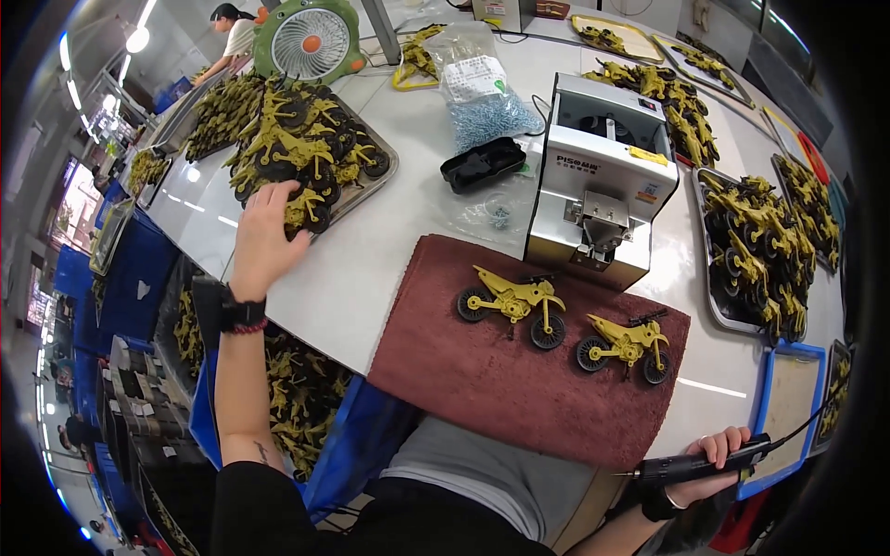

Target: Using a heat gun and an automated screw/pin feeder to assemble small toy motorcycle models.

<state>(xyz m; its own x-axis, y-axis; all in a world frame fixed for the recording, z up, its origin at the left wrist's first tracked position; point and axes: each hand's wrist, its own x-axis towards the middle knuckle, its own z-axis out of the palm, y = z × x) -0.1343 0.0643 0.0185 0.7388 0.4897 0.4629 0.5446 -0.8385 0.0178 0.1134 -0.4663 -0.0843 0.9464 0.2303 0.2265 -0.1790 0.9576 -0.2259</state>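
Observation:
At the upper left, my left hand (266, 243) rests its fingers on the near edge of a heap of yellow-and-black toy motorcycles (306, 153). Its thumb stands apart from the fingers, and no motorcycle is lifted. The heap lies on a metal tray (382, 176). Low on the right, my right hand (709, 468) is wrapped round a black electric screwdriver (667, 470), its bit pointing left and its cord running up to the right. Two toy motorcycles, one at the left (512, 306) and one at the right (626, 347), lie on a reddish-brown towel (464, 385) before me.
A silver-grey screw feeder (598, 176) stands behind the towel. Beside it are a bag of small screws (482, 97) and a black tray (484, 165). A green fan (311, 42) stands farther back. More motorcycles fill a right-hand tray (728, 310) and a blue bin (324, 454). Another person (232, 37) works far left.

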